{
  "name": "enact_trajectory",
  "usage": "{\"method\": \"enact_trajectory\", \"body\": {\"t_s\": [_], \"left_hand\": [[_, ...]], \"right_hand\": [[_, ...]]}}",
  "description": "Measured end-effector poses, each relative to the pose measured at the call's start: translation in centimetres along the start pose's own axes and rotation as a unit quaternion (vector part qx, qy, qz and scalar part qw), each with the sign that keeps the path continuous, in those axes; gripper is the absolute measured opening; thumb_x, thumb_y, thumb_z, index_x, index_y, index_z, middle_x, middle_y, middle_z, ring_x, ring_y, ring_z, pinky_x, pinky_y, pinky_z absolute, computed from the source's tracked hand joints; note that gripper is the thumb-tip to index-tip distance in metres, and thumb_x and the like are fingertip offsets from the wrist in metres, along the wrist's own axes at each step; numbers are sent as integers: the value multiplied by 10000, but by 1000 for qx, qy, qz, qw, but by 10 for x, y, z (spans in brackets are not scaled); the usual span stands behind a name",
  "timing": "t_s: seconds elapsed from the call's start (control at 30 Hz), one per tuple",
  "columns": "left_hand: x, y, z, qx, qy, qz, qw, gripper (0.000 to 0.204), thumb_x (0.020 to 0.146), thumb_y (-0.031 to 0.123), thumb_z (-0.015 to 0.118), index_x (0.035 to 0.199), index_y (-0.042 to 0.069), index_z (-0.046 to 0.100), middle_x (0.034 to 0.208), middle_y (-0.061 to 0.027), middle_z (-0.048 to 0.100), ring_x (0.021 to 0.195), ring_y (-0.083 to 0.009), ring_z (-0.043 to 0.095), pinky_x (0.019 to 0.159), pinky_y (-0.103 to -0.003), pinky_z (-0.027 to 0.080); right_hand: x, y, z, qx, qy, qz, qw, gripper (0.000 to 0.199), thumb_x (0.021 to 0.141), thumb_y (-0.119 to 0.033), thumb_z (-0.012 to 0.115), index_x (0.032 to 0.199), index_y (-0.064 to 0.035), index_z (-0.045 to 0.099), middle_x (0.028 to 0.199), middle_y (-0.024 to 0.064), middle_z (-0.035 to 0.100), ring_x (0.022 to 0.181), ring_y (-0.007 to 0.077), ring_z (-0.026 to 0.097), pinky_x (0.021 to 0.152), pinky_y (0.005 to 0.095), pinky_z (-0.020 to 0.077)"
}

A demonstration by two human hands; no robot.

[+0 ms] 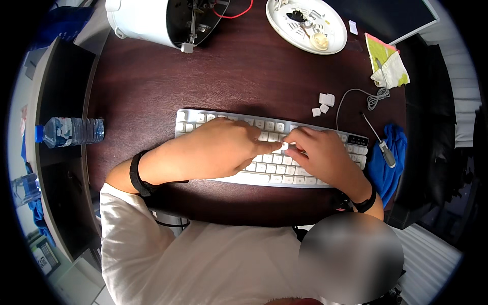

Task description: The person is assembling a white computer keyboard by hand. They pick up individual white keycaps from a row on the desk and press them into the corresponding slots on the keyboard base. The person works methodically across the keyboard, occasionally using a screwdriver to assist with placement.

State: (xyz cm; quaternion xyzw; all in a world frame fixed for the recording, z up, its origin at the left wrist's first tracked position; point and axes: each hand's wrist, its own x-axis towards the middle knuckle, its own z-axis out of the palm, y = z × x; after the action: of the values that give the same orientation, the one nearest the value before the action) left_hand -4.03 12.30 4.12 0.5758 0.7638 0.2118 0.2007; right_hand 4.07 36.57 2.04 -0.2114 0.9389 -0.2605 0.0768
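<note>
A white keyboard (pixel 239 179) with pale keycaps lies on the dark brown table in front of me. My left hand (pixel 231 147) reaches over its middle from the left, index finger stretched out and the other fingers curled beneath. That fingertip touches a white keycap (pixel 284 146). From the right, my right hand (pixel 328 155) pinches at the same keycap with thumb and index finger. Whether the keycap is seated or lifted is too small to tell. Both hands hide parts of the key rows. Loose white pieces (pixel 327 99) lie just beyond the keyboard's right half.
Far left, a white appliance housing (pixel 140 19) lies on its side with a red wire (pixel 236 15). A white plate (pixel 274 31) holds small parts. On the right are a screwdriver (pixel 387 155), a blue cloth (pixel 378 175) and a coiled grey cable (pixel 377 97). A water bottle (pixel 76 132) is left.
</note>
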Motion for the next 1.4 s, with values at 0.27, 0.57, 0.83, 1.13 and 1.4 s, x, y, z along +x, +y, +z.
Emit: {"method": "enact_trajectory", "body": {"t_s": [0.27,0.57,0.83,1.13,1.4], "left_hand": [[5,2,8,55,1,33,998,550,845,105,640,1386,176,569,758,-83,553,728,-255,616,640,-406,518],[9,7,13,87,9,38,995,515,887,152,629,1397,148,554,745,-87,546,691,-242,602,618,-389,509],[7,10,15,94,12,28,995,549,890,165,630,1427,141,518,761,-95,562,707,-248,603,624,-394,512],[5,10,20,96,11,25,995,549,876,163,628,1417,134,536,755,-83,566,718,-247,612,640,-386,515],[6,10,20,83,14,28,996,530,878,153,616,1400,92,544,732,-91,555,698,-247,607,631,-386,513]], "right_hand": [[-10,-7,-3,-58,2,-5,998,184,813,-142,728,958,-92,626,796,56,635,619,255,639,550,362,499],[-16,-5,-1,-94,-21,-17,995,166,851,-168,704,979,-102,621,812,43,637,632,249,640,550,353,499],[-15,-8,-2,-70,7,-22,997,175,842,-152,715,979,-87,626,801,48,650,650,247,652,558,348,507],[-19,4,14,-52,77,-59,994,189,849,-144,714,993,-70,615,776,54,646,658,214,674,544,327,517],[-21,9,19,-67,98,-72,990,159,835,-97,729,966,-68,644,775,46,661,656,218,667,573,325,526]]}}
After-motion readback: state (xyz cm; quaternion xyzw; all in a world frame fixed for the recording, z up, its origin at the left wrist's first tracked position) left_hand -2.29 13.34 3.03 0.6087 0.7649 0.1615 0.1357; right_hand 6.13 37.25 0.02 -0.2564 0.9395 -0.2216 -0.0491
